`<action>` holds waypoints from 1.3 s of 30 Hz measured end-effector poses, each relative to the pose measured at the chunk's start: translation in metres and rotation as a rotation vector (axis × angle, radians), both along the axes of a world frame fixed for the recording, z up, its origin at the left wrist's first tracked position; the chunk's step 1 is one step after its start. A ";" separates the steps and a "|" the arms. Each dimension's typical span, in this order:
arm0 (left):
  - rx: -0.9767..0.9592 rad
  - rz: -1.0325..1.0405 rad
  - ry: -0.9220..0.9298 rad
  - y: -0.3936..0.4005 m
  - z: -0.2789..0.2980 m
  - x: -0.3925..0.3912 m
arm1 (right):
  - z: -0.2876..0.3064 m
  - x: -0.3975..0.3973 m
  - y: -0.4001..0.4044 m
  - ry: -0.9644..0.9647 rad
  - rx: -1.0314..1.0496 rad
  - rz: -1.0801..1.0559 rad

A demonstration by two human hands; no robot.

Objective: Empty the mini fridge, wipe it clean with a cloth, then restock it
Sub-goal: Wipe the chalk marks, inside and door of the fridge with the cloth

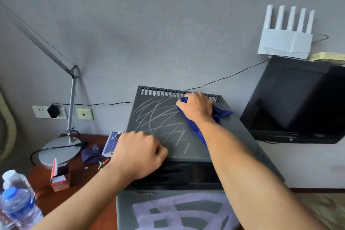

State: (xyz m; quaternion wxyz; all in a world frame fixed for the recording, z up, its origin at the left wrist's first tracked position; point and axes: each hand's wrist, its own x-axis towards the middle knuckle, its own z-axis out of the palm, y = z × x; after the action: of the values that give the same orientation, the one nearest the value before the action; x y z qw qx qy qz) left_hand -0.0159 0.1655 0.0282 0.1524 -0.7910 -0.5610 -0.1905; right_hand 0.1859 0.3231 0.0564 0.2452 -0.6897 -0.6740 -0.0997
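The grey mini fridge [227,136] stands below me, its top covered in white chalk-like scribbles [158,117]. My right hand [196,106] grips a crumpled blue cloth [218,115] and presses it on the top near the rear vent slots. My left hand [138,155] rests curled on the front left corner of the top, holding nothing that I can see. The fridge door [168,209] hangs open toward me, with more white marks on it. Two water bottles [16,201] stand at the lower left on the desk.
A brown wooden desk [78,190] at left holds a silver desk lamp [59,151], a small red carton [57,179], a dark purple cloth [91,154], a card and small coloured bits. A black monitor [298,102] and white router [287,37] sit at right. Cables run along the wall.
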 end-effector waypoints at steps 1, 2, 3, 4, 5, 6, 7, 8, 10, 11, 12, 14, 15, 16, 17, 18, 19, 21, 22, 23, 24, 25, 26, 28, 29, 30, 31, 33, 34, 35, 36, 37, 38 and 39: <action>-0.007 -0.011 -0.007 0.001 0.000 0.000 | 0.000 0.001 0.013 0.007 0.002 0.012; -0.011 -0.016 -0.012 0.001 -0.001 0.000 | 0.000 0.002 0.025 0.007 0.004 0.025; -0.016 -0.020 -0.014 0.000 -0.001 -0.001 | 0.000 0.003 0.036 0.001 0.005 0.038; -0.025 -0.022 -0.013 0.001 -0.002 -0.001 | -0.001 0.004 0.048 -0.004 0.004 0.051; -0.030 -0.022 -0.014 0.000 -0.001 0.000 | -0.001 0.006 0.059 -0.006 0.005 0.062; -0.027 -0.019 -0.017 0.001 -0.001 0.000 | -0.001 0.007 0.070 -0.003 0.008 0.073; -0.026 -0.012 -0.025 0.001 -0.002 0.000 | -0.001 0.008 0.079 0.002 0.010 0.084; -0.026 -0.011 -0.036 0.001 -0.002 -0.001 | -0.001 0.007 0.086 0.006 0.012 0.093; -0.011 -0.023 -0.058 0.002 -0.005 0.000 | -0.001 0.008 0.101 0.015 0.009 0.105; -0.006 -0.027 -0.063 0.003 -0.006 -0.001 | 0.000 0.008 0.107 0.020 0.004 0.111; -0.014 -0.028 -0.066 0.003 -0.006 -0.001 | 0.000 0.008 0.111 0.021 -0.002 0.114; -0.031 -0.018 -0.067 0.003 -0.006 0.000 | 0.000 0.007 0.116 0.021 -0.004 0.114; -0.039 -0.009 -0.059 0.003 -0.005 -0.001 | 0.000 0.006 0.117 0.019 -0.003 0.114; -0.050 0.000 -0.047 0.002 -0.006 -0.001 | 0.000 0.006 0.116 0.014 -0.001 0.113; -0.057 0.006 -0.032 0.002 -0.006 -0.002 | 0.000 0.005 0.113 0.010 0.000 0.108; -0.061 0.012 -0.021 0.003 -0.006 -0.001 | 0.000 0.005 0.110 0.008 0.001 0.099; -0.059 0.020 -0.012 0.003 -0.006 -0.001 | 0.000 0.004 0.105 0.006 0.005 0.091; -0.062 0.033 0.004 0.003 -0.005 -0.001 | 0.000 0.002 0.091 -0.009 0.014 0.077; -0.060 0.035 0.010 0.004 -0.006 -0.001 | 0.000 0.001 0.082 -0.016 0.019 0.070; -0.056 0.035 0.015 0.005 -0.006 -0.001 | -0.001 0.000 0.074 -0.023 0.021 0.063; -0.055 0.036 0.011 0.004 -0.005 -0.001 | -0.001 -0.001 0.062 -0.030 0.022 0.057; -0.046 0.038 0.004 0.003 -0.003 0.000 | -0.001 -0.003 0.049 -0.037 0.020 0.052; -0.032 0.042 -0.003 0.001 -0.002 0.002 | -0.001 -0.004 0.036 -0.038 0.021 0.044; -0.007 0.055 0.020 0.001 -0.001 0.005 | -0.002 -0.009 0.011 -0.031 0.013 0.026; -0.010 0.052 0.032 -0.002 0.000 0.006 | -0.002 -0.011 -0.004 -0.035 0.009 0.016; -0.015 0.050 0.037 -0.004 0.002 0.006 | -0.003 -0.014 -0.018 -0.042 0.003 0.009; -0.014 0.045 0.037 -0.006 0.003 0.006 | -0.003 -0.016 -0.034 -0.045 -0.002 0.001; -0.021 0.037 0.025 -0.008 0.004 0.005 | -0.003 -0.018 -0.062 -0.043 -0.001 -0.010; -0.034 0.035 0.018 -0.010 0.004 0.005 | -0.004 -0.019 -0.077 -0.048 0.003 -0.015; -0.047 0.034 0.013 -0.011 0.005 0.004 | -0.004 -0.021 -0.089 -0.060 0.005 -0.019; -0.059 0.033 0.007 -0.012 0.005 0.003 | -0.005 -0.023 -0.101 -0.071 0.006 -0.025; -0.069 0.033 0.000 -0.013 0.006 0.003 | -0.006 -0.025 -0.110 -0.078 0.007 -0.030; -0.077 0.032 -0.008 -0.013 0.006 0.003 | -0.006 -0.026 -0.117 -0.080 0.006 -0.033; -0.085 0.028 -0.013 -0.014 0.006 0.003 | -0.007 -0.028 -0.123 -0.082 0.009 -0.038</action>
State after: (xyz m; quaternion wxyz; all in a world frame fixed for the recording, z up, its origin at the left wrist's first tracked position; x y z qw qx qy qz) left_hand -0.0134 0.1511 0.0342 0.1176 -0.7876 -0.5806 -0.1696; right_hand 0.1577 0.2003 0.0493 0.2185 -0.6965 -0.6699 -0.1356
